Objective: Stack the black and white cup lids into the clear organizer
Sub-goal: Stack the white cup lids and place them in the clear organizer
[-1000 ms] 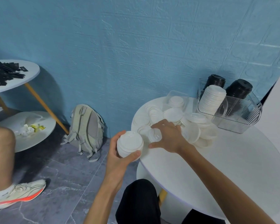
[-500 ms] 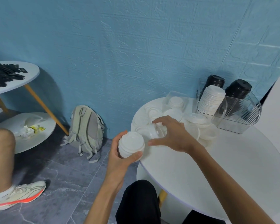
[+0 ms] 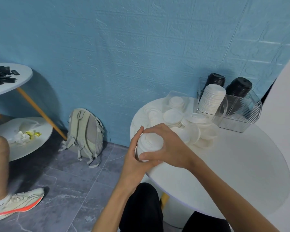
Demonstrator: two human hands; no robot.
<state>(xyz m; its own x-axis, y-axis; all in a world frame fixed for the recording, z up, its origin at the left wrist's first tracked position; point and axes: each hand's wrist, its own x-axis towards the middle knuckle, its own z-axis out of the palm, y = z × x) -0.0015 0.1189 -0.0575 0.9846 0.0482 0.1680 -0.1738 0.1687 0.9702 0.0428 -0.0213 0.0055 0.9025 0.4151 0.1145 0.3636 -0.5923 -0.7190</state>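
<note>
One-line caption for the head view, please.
Both hands, left and right, grip a white lid stack beside loose lids and the clear organizer.

You had: 2 black lid stacks, 1 white lid stack in 1 clear organizer; 2 round tables; 1 backpack; loose white lids uncountable.

White lids, white table, blue brick-patterned wall

Black lids are seen in the clear organizer; a grey marbled floor and beige backpack are shown.

Soft even light, perhaps edge-warped.
</note>
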